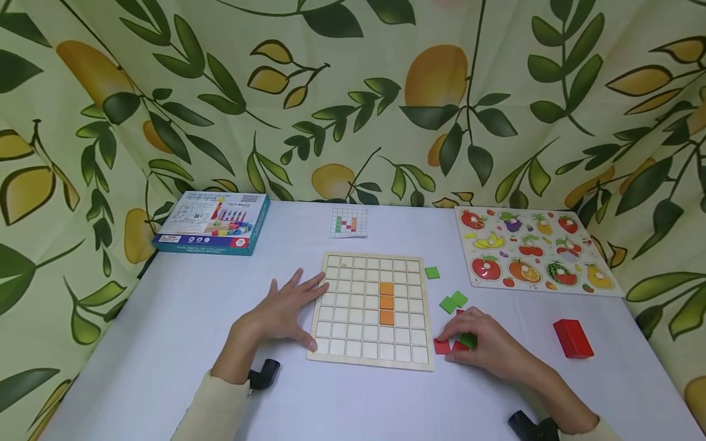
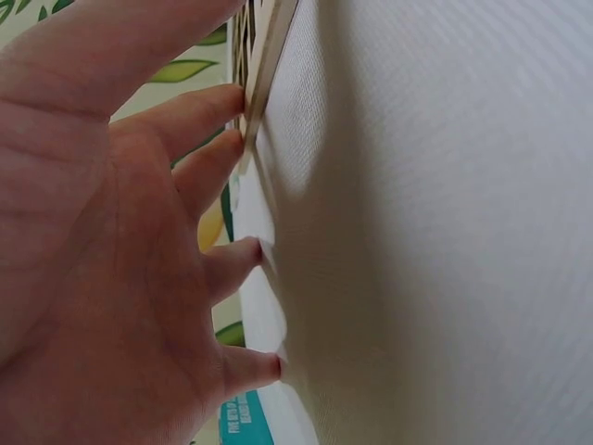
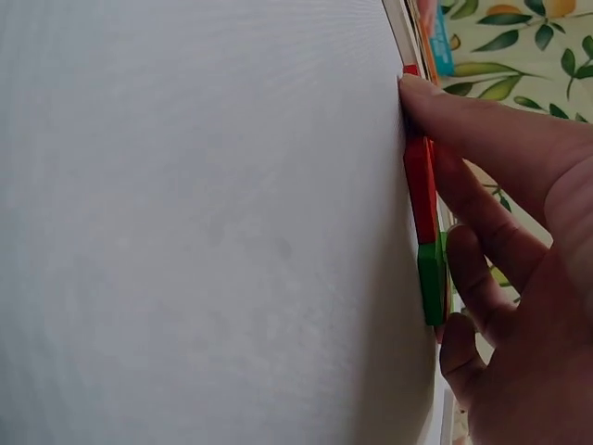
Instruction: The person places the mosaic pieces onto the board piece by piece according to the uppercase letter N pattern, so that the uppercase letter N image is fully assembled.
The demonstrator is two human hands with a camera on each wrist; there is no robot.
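A wooden grid board (image 1: 371, 361) lies flat in the middle of the table, with a column of orange tiles (image 1: 387, 303) set in its cells. At its left edge rests my left hand (image 1: 280, 311), fingers spread, thumb on the lower left corner. In the left wrist view, two fingers of the left hand (image 2: 120, 269) touch the board's side (image 2: 264, 69) and two touch the cloth. My right hand (image 1: 488, 343) pinches a red square tile (image 1: 442, 347) beside the board's lower right edge. Under that hand lie more red tiles and a green tile (image 1: 469, 340).
Loose green tiles (image 1: 448, 304) lie right of the board. A small pattern card (image 1: 349, 223) is behind it. A teal-edged box (image 1: 212, 222) stands back left, a fruit puzzle board (image 1: 537, 251) back right. A red block (image 1: 573, 339) sits at the right.
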